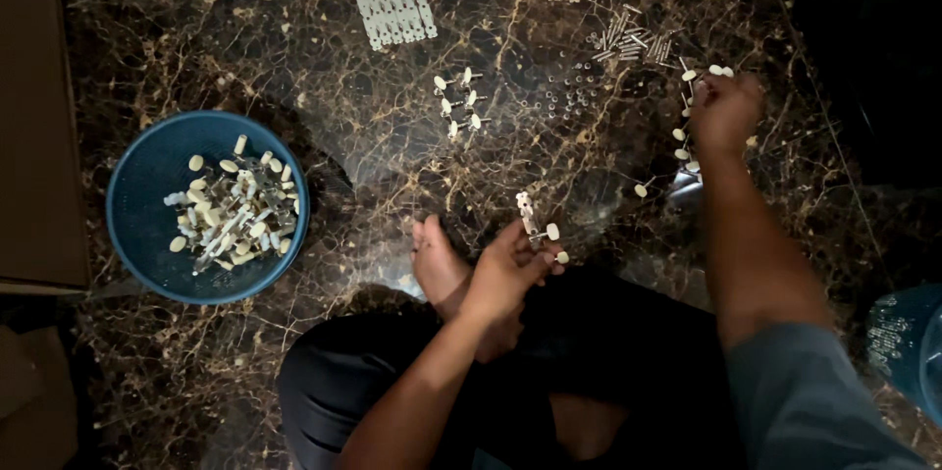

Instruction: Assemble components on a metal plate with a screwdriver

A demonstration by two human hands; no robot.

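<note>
While the left hand pinches a slim metal tuner strip with cream knobs above the veined marble floor, the right hand reaches among loose cream-knobbed pegs, its fingers apparently curled over some; a round blue plastic basin holds more.

I count 1 blue bowl, 2 perforated metal plates, and 1 metal strip in my left hand.
</note>
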